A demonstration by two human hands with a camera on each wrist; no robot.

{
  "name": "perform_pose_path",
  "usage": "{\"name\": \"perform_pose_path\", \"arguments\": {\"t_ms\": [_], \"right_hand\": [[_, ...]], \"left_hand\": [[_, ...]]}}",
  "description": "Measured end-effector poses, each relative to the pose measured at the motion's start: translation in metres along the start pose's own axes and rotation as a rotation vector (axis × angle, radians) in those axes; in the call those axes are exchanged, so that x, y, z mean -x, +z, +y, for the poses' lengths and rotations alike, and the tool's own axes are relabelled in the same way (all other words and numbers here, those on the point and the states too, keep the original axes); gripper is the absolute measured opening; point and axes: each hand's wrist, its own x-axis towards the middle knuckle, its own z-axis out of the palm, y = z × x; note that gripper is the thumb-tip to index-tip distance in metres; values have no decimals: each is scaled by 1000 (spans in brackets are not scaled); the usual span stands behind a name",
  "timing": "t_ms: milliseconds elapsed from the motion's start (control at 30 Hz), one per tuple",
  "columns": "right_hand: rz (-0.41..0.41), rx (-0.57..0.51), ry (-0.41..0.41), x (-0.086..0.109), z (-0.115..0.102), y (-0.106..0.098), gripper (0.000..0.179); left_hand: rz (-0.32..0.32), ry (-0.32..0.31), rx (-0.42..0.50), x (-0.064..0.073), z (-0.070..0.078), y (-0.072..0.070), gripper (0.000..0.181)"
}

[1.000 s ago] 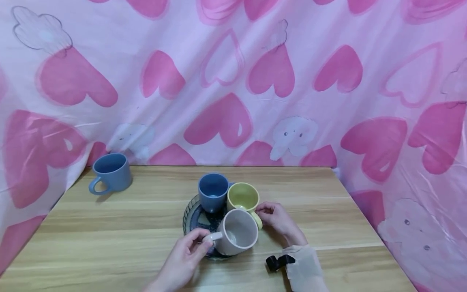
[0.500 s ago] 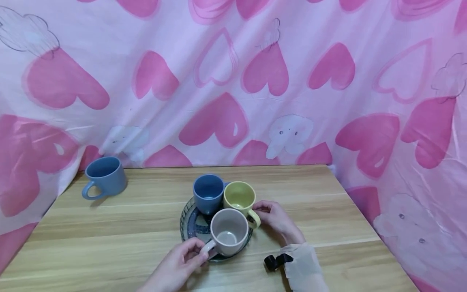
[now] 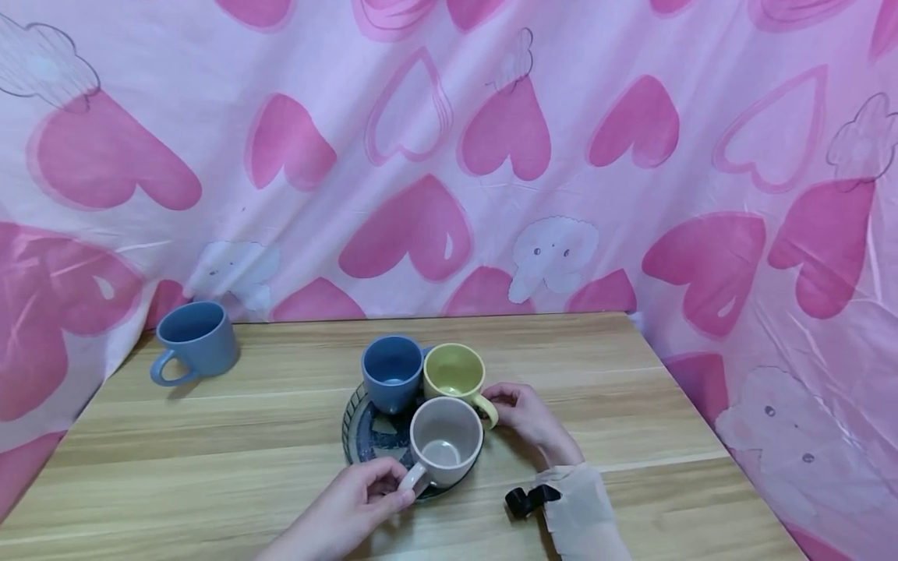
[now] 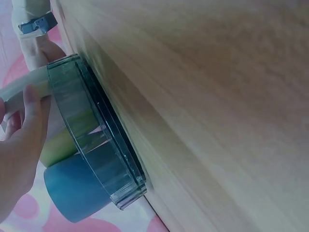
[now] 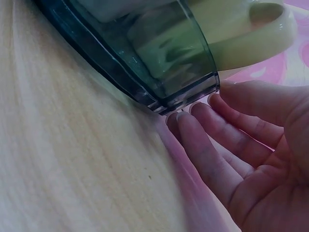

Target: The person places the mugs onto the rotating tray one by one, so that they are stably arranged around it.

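With thumb and fingers, my left hand [image 3: 354, 499] pinches the handle of a pale pinkish-grey mug [image 3: 445, 444]. This mug stands at the front of a round tray [image 3: 354, 436], whose see-through greenish wall [image 4: 91, 140] shows in the left wrist view. Behind it on the tray are a yellow mug [image 3: 454, 372] and a blue mug [image 3: 393, 375], both upright. My right hand [image 3: 526, 417] holds the tray's right edge. In the right wrist view its thumb is at the rim and its fingertips [image 5: 186, 118] are by the base, just below the yellow mug's handle [image 5: 256, 48].
Another blue mug [image 3: 199, 339] stands at the back left of the wooden table [image 3: 245, 436]. A pink heart-patterned cloth [image 3: 421, 226] hangs behind the table and along its sides. A black device [image 3: 531, 500] is strapped to my right wrist.
The grey mug has come down from a tilt to upright on the tray, its handle swinging toward the front left with my left hand. My right hand keeps its place at the tray's edge.
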Motion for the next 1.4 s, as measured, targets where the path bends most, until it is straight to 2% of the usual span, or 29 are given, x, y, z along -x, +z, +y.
{"name": "perform_pose_path", "arguments": {"t_ms": [167,300,533,833,967,1033,1167,1267,1400], "right_hand": [[-3,-18,5,0,-1,1,24],[6,-16,-5,0,-1,1,23],[15,20,-9,-1,0,2,22],[43,23,-9,-1,-3,4,22],[68,9,-1,-2,-2,7,22],[81,-19,8,-2,-1,7,23],[99,-131,54,0,-2,7,25],[90,-174,75,4,-2,4,26],[52,-187,94,10,-1,0,27]], "left_hand": [[3,11,-65,1,4,-1,13],[-12,10,-82,0,5,-2,14],[-52,-9,-22,3,1,-10,21],[-6,-53,-113,11,-1,-25,26],[13,-82,-101,18,-2,-35,31],[32,-82,-91,22,-1,-41,33],[75,-42,-74,29,-1,-54,36],[128,-29,-70,36,-2,-65,37],[234,-83,-71,46,-1,-83,41]]}}
